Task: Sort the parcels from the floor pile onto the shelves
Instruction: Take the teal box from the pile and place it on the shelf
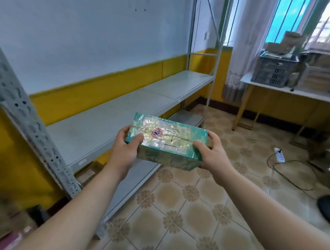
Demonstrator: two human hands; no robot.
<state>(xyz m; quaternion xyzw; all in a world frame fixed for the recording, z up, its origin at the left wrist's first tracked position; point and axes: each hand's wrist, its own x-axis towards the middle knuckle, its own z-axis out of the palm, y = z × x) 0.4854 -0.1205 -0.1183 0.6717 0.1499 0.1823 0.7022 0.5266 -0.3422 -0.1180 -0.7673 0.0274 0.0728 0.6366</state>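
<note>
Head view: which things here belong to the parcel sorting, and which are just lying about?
Job: green parcel, held by left hand and right hand; grey shelf.
Lying about: slatted crate, white table, power strip on the floor.

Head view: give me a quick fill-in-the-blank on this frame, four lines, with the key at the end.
1. The left hand and right hand grip the green parcel at opposite ends, each ____ lying on its top face.
2. The sticker on the parcel's top has a ____ outline.
3. The dark crate stands on the white ____ at the right.
4. The white power strip lies on the tiled ____.
Missing words: thumb; red; table; floor.
</note>
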